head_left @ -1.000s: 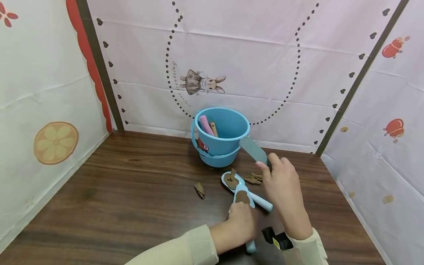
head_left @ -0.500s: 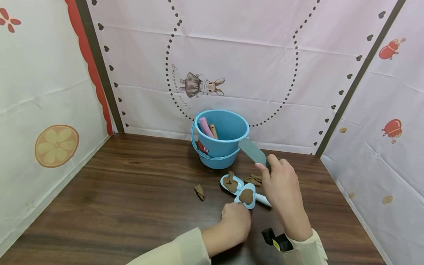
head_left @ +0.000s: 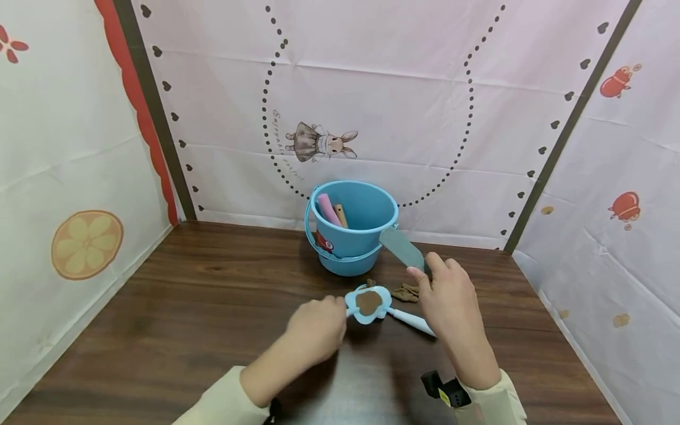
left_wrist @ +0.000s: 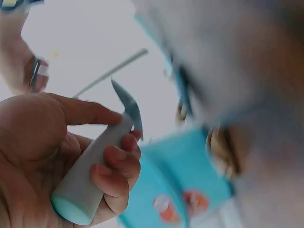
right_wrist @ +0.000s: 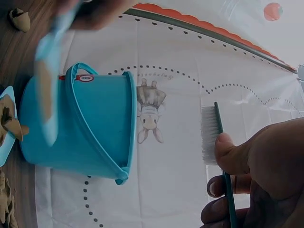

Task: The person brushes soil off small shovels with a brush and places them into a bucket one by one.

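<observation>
I have the left grip (head_left: 317,330) clasped around a pale blue scoop (head_left: 385,300), whose bowl, just right of that grip, is filled with brown material (head_left: 368,302); the right grip (head_left: 448,295) pinches a brush (head_left: 402,248), held up ahead of it, apart from the bucket (head_left: 355,241) farther off. I judge the work partway: this scoop is filled, while brown scraps (head_left: 406,293) lie loose on the counter (head_left: 159,319) to the left of the right grip. From the head view, the bowl of a second scoop (head_left: 411,321) is mostly hidden behind the first (the right wrist view crops it, though brown shows there). Blur fills much of the left wrist view, and the bucket's bottom is out of sight.
</observation>
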Demonstrator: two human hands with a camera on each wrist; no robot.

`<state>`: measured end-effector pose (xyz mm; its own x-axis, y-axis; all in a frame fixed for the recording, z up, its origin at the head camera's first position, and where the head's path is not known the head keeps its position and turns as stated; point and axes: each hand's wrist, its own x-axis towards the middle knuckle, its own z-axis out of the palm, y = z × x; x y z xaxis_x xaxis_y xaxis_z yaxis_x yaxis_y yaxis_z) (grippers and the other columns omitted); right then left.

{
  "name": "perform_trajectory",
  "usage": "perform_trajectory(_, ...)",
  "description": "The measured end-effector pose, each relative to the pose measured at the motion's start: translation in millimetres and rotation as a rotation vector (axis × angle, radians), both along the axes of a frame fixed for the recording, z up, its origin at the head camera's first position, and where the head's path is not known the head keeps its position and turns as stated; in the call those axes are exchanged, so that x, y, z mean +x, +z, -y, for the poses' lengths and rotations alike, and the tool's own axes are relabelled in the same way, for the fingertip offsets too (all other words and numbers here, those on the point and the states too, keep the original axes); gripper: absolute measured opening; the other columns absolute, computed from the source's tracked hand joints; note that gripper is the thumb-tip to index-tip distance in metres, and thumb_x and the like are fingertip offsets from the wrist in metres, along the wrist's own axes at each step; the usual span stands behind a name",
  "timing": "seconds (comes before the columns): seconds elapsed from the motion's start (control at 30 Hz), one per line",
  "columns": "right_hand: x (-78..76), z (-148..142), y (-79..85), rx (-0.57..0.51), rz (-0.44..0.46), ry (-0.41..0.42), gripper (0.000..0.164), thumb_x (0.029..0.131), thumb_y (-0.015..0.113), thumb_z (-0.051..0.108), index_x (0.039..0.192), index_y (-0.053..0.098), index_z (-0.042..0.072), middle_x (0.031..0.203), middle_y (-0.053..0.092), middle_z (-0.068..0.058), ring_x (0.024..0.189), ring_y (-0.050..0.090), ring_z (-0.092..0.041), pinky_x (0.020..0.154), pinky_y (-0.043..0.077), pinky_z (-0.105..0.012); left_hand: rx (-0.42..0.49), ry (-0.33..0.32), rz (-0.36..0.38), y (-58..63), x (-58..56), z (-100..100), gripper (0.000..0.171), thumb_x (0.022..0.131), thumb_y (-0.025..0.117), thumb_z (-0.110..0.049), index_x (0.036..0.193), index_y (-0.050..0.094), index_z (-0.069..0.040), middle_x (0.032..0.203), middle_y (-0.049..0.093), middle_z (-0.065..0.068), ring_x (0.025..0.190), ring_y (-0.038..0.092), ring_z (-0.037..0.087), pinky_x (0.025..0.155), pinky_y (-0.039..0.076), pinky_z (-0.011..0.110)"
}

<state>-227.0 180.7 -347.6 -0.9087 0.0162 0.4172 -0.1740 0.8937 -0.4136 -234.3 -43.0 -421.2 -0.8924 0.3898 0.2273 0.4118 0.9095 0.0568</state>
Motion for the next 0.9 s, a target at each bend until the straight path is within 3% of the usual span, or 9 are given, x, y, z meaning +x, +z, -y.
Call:
perform_trajectory(0.2, -2.5, 2, -1.2, 0.007, 0.016, -0.001, 0.03, 0.102, 0.06, 0.039, 0.099, 0.058, 0.009, 0.077, 0.046, -0.009, 0.065, 0.044, -0.023, 0.056, 0.037, -0.034, 0.021, -0.076, -0.069, 35.1, -9.3, 46, 0.021, 0.097, 0.07, -0.027, 0.088, 0.063, -0.009, 0.074, 0.054, 0.0, 0.059, 0.052, 0.016, 0.05, 0.045, 0.033)
perform_trajectory(0.37, -3.4, 5, -3.6, 0.001, 0.033, -0.005, 0.03, 0.102, 0.059, 0.039, 0.103, 0.06, 0.009, 0.078, 0.047, -0.009, 0.066, 0.045, -0.023, 0.056, 0.037, -0.033, -0.033, -0.104, -0.267, 52.0, -16.3, 72, 0.016, 0.095, 0.074, -0.029, 0.093, 0.068, -0.014, 0.079, 0.061, -0.003, 0.066, 0.056, 0.016, 0.048, 0.042, 0.03)
perform_trajectory(0.47, -4.6, 6, -6.0, 0.006, 0.036, -0.001, 0.03, 0.102, 0.059, 0.04, 0.101, 0.059, 0.01, 0.077, 0.046, -0.008, 0.065, 0.043, -0.022, 0.056, 0.036, -0.033, -0.048, -0.065, -0.412, 54.2, -22.0, 80, 0.016, 0.091, 0.077, -0.029, 0.091, 0.071, -0.014, 0.08, 0.065, -0.001, 0.072, 0.058, 0.021, 0.051, 0.041, 0.033)
perform_trajectory(0.57, -4.5, 8, -10.1, 0.011, 0.039, 0.013, 0.03, 0.101, 0.059, 0.041, 0.096, 0.057, 0.011, 0.076, 0.045, -0.008, 0.064, 0.042, -0.022, 0.056, 0.036, -0.033, -0.052, -0.023, -0.499, 52.8, -24.4, 86, 0.018, 0.089, 0.078, -0.03, 0.09, 0.071, -0.013, 0.079, 0.065, 0.002, 0.075, 0.057, 0.024, 0.053, 0.038, 0.036)
perform_trajectory(0.9, -4.8, 21, -17.9, 0.048, -0.022, 0.046, 0.027, 0.099, 0.064, 0.037, 0.093, 0.058, 0.012, 0.073, 0.044, -0.006, 0.064, 0.041, -0.022, 0.056, 0.036, -0.033, 0.0, -0.059, -0.563, 47.7, -23.2, 80, 0.024, 0.088, 0.08, -0.033, 0.091, 0.069, -0.012, 0.075, 0.06, 0.003, 0.068, 0.053, 0.021, 0.052, 0.033, 0.032)
